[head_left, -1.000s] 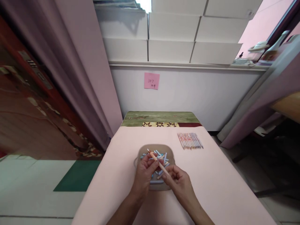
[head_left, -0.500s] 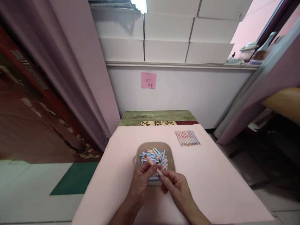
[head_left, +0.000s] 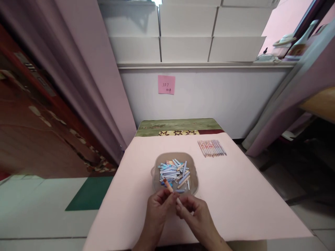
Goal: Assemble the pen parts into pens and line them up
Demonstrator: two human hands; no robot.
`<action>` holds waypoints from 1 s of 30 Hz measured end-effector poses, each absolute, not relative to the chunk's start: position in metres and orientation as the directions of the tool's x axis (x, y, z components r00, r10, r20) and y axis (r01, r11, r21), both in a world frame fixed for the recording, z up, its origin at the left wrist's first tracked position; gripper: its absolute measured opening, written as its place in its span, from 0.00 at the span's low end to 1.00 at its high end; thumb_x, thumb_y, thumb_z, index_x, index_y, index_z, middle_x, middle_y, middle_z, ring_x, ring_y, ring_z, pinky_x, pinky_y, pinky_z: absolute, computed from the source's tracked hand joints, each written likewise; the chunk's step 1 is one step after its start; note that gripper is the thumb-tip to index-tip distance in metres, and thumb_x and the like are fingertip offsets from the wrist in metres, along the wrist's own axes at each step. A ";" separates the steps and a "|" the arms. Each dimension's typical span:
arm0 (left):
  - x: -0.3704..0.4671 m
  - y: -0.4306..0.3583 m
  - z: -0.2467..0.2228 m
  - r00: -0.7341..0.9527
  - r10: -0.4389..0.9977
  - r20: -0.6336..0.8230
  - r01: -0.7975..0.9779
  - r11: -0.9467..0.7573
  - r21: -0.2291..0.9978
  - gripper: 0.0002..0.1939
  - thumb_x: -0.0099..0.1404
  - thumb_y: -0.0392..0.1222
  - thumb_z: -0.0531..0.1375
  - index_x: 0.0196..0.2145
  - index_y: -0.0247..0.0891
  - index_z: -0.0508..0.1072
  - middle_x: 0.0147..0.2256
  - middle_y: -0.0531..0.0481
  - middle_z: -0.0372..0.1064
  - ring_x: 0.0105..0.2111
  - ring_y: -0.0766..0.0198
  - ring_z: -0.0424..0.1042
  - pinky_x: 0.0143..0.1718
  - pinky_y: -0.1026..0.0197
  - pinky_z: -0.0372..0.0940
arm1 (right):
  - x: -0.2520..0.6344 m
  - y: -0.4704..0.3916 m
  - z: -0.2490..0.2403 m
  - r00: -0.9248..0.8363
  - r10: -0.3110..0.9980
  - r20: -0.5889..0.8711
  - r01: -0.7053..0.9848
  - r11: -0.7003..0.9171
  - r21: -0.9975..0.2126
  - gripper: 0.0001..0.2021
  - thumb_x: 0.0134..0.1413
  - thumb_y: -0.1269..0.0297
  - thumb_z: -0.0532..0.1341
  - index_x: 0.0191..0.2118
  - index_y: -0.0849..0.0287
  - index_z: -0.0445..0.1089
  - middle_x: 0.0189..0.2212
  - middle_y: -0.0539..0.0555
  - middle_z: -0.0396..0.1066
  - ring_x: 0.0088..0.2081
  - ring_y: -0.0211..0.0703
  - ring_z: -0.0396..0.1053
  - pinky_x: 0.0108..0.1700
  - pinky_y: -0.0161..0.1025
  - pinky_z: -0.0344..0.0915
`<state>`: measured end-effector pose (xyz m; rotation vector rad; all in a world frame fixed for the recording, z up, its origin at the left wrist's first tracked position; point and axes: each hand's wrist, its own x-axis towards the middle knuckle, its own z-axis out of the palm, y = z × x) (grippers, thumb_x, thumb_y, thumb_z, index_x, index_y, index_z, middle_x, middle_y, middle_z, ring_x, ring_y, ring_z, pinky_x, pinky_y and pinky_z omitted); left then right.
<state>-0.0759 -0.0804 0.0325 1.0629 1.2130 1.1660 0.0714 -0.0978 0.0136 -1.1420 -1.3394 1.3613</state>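
Observation:
A slim peach pen [head_left: 168, 185] with a brown end slants between my hands, just over the near rim of the box. My left hand [head_left: 160, 206] pinches its middle between thumb and fingers. The fingers of my right hand [head_left: 194, 211] close around its lower, paler end, which they partly hide. In front of my hands sits a translucent grey-brown box [head_left: 193, 174] holding many loose pen parts [head_left: 170, 172], in blue, lilac, white and peach. To the right, a row of pens [head_left: 212, 148] lies side by side on the pink cloth.
Pink cloth [head_left: 240, 198] covers most of the table, leaving a green patterned strip [head_left: 183, 123] at the far edge. Behind stands a white wall with a pink note [head_left: 166, 84]. Curtains hang on both sides.
Both hands, with the pen between them, have come nearer to me, off the middle of the box, so more of the loose parts show. The view has tilted slightly down.

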 end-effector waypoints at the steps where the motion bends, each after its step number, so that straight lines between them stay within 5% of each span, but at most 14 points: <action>1: -0.077 -0.081 0.032 -0.016 0.998 -0.054 0.004 0.054 0.999 0.10 0.58 0.47 0.62 0.31 0.37 0.77 0.29 0.48 0.75 0.30 0.58 0.72 0.33 0.60 0.66 | 0.073 -0.098 0.013 -0.176 0.984 -0.034 -0.016 -0.037 -0.999 0.16 0.54 0.51 0.61 0.33 0.62 0.73 0.23 0.53 0.71 0.25 0.38 0.66 0.28 0.33 0.61; 3: -0.079 -0.081 0.029 -0.004 0.990 0.138 0.239 -0.133 0.962 0.10 0.61 0.43 0.59 0.39 0.39 0.76 0.37 0.45 0.76 0.39 0.54 0.72 0.43 0.56 0.65 | 0.077 -0.097 0.013 -0.127 0.990 -0.052 -0.098 -0.065 -0.993 0.18 0.54 0.50 0.61 0.37 0.62 0.72 0.23 0.52 0.71 0.26 0.39 0.67 0.30 0.35 0.63; 6: -0.082 -0.080 0.020 0.189 0.906 0.378 0.577 -0.414 0.704 0.12 0.60 0.35 0.58 0.42 0.41 0.75 0.43 0.44 0.74 0.46 0.51 0.69 0.53 0.47 0.57 | 0.089 -0.092 0.017 -0.013 0.996 -0.085 -0.195 -0.086 -0.977 0.20 0.53 0.48 0.61 0.43 0.61 0.69 0.23 0.51 0.72 0.27 0.41 0.68 0.33 0.37 0.66; 9: -0.081 -0.081 0.009 0.356 0.836 0.417 0.699 -0.535 0.475 0.15 0.60 0.28 0.52 0.38 0.40 0.74 0.34 0.44 0.74 0.38 0.53 0.70 0.46 0.48 0.62 | 0.099 -0.084 0.025 0.052 0.996 -0.077 -0.208 -0.065 -0.976 0.18 0.54 0.49 0.61 0.40 0.60 0.70 0.27 0.54 0.74 0.30 0.43 0.69 0.36 0.38 0.67; 12: -0.077 -0.090 0.002 0.417 0.783 0.462 0.705 -0.599 0.379 0.15 0.61 0.26 0.49 0.35 0.37 0.73 0.29 0.44 0.71 0.32 0.56 0.68 0.37 0.53 0.64 | 0.104 -0.079 0.033 0.053 0.998 -0.030 -0.227 -0.017 -0.974 0.16 0.54 0.51 0.62 0.38 0.60 0.72 0.31 0.55 0.74 0.32 0.42 0.69 0.38 0.37 0.66; 18: -0.077 -0.123 0.006 0.468 0.765 0.442 0.641 -0.638 0.426 0.12 0.63 0.31 0.54 0.41 0.40 0.72 0.34 0.45 0.73 0.35 0.57 0.70 0.42 0.54 0.64 | 0.101 -0.080 0.033 0.010 1.000 -0.026 -0.255 -0.022 -0.967 0.17 0.51 0.52 0.64 0.41 0.60 0.75 0.33 0.54 0.75 0.34 0.44 0.70 0.35 0.37 0.67; 21: -0.092 -0.123 0.020 0.333 0.841 0.426 0.688 -0.526 0.500 0.15 0.63 0.37 0.58 0.48 0.41 0.70 0.42 0.44 0.73 0.43 0.55 0.70 0.44 0.56 0.63 | 0.100 -0.077 0.024 0.043 0.999 0.001 -0.219 0.011 -0.976 0.16 0.50 0.53 0.65 0.41 0.59 0.75 0.33 0.53 0.76 0.34 0.44 0.71 0.36 0.37 0.67; 26: -0.118 -0.097 0.049 -0.019 0.927 0.376 0.808 -0.207 0.552 0.07 0.64 0.40 0.55 0.37 0.40 0.71 0.34 0.48 0.72 0.32 0.60 0.70 0.37 0.59 0.63 | 0.100 -0.066 0.007 0.086 0.994 0.072 -0.229 0.090 -0.969 0.16 0.51 0.53 0.64 0.40 0.60 0.70 0.29 0.53 0.74 0.31 0.42 0.71 0.32 0.36 0.67; 30: -0.109 -0.080 0.050 0.146 0.961 0.234 0.805 -0.253 0.537 0.07 0.62 0.35 0.53 0.31 0.40 0.71 0.32 0.50 0.71 0.34 0.60 0.69 0.35 0.60 0.61 | 0.100 -0.066 0.003 0.109 0.992 0.069 -0.236 0.094 -0.967 0.15 0.52 0.53 0.64 0.39 0.60 0.68 0.26 0.51 0.73 0.28 0.39 0.70 0.31 0.35 0.67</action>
